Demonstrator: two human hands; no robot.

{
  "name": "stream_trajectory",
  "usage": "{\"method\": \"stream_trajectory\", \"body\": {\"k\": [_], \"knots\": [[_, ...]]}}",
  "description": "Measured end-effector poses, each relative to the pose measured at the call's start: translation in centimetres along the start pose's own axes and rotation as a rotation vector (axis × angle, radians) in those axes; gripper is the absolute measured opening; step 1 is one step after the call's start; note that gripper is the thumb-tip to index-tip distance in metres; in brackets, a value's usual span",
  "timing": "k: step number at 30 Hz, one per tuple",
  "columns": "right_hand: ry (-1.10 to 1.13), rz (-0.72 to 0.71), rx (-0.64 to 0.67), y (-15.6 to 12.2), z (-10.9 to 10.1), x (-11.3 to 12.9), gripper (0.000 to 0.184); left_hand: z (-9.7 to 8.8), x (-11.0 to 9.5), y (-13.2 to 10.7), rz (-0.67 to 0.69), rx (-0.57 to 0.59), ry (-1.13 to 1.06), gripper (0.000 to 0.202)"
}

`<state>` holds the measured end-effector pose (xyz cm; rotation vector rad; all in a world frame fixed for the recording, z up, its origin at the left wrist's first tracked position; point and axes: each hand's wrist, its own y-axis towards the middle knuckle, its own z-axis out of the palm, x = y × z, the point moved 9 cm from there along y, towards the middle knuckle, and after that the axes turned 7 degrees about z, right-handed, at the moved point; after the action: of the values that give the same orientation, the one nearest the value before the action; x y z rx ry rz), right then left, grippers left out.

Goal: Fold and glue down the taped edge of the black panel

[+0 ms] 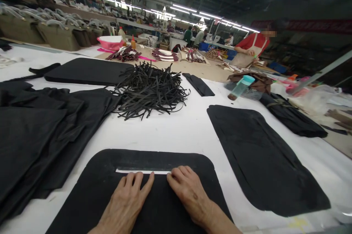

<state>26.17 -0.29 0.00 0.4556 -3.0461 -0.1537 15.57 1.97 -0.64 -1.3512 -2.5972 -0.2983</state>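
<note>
A black panel with rounded corners (154, 204) lies flat in front of me on the white table. Near its far edge runs a narrow white strip (134, 171); whether it is a slot showing the table or a piece laid on top, I cannot tell. My left hand (126, 197) rests on the panel with its fingers apart, fingertips at the strip's near edge. At the strip's right end, my right hand (191, 192) presses its bent fingertips on the panel, fingers closer together and nothing visible in them.
Black sheets (33, 127) lie rumpled at left. Beyond are a heap of thin black strips (154, 91) and a stack of black panels (88, 70). Another black panel (264, 157) lies at right, near a teal-lidded bottle (240, 87). A co-worker in an apron (251, 48) stands farther back.
</note>
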Motion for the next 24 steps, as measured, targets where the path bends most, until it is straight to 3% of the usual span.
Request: {"method": "stream_trajectory", "body": {"k": [6,9,16,24], "knots": [[0.137,0.129,0.064,0.0,-0.2,-2.3,0.014,0.5,-1.0,1.2,0.053,0.003,-0.053,0.054],[0.167,0.161,0.071,0.1,0.0,-2.5,0.015,0.5,-2.0,2.6,0.118,0.013,-0.187,0.050],[0.156,0.189,0.065,0.3,0.3,-2.8,0.012,1.0,-2.0,3.8,0.058,0.046,-0.529,0.048],[0.158,0.182,-0.003,-0.1,0.5,-3.2,0.010,1.1,-2.2,4.3,0.099,-0.027,-0.568,0.039]]}}
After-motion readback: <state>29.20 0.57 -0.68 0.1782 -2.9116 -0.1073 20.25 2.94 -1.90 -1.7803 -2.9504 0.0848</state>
